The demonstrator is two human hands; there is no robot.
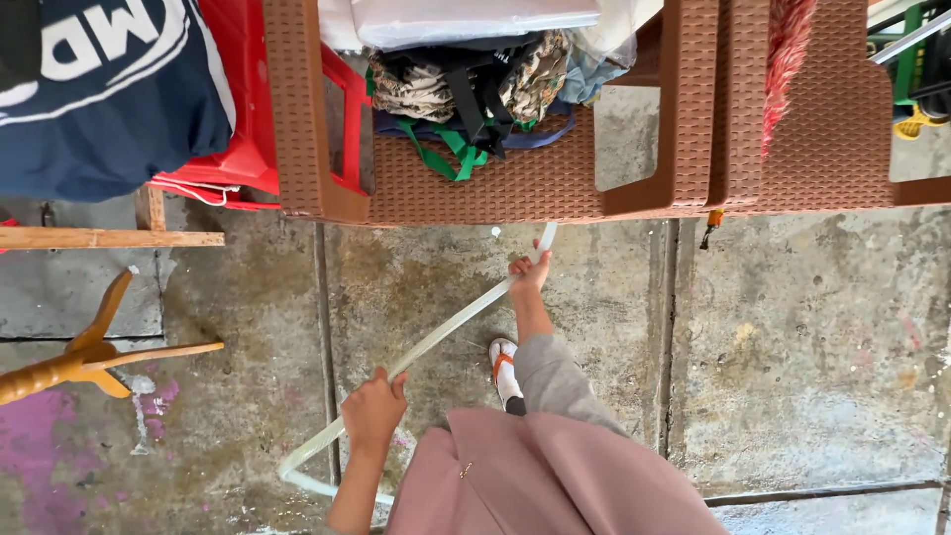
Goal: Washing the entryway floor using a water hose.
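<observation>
A long translucent white hose (446,332) runs slantwise over the wet concrete floor (792,347), from near the brown chairs down to a bend at lower left. My left hand (374,411) is closed around its lower stretch. My right hand (530,272), on a grey-sleeved arm, grips it near the upper end. My foot in a white sandal with an orange strap (503,369) stands between the two hands. A pink garment (555,476) covers my body at the bottom edge.
Brown woven-pattern plastic chairs (515,188) stand across the top, one loaded with bags and clothes (466,79). A red chair (238,99) and a dark blue bag (99,99) are at upper left. A wooden plank (109,238) and a wooden stand (89,357) lie left.
</observation>
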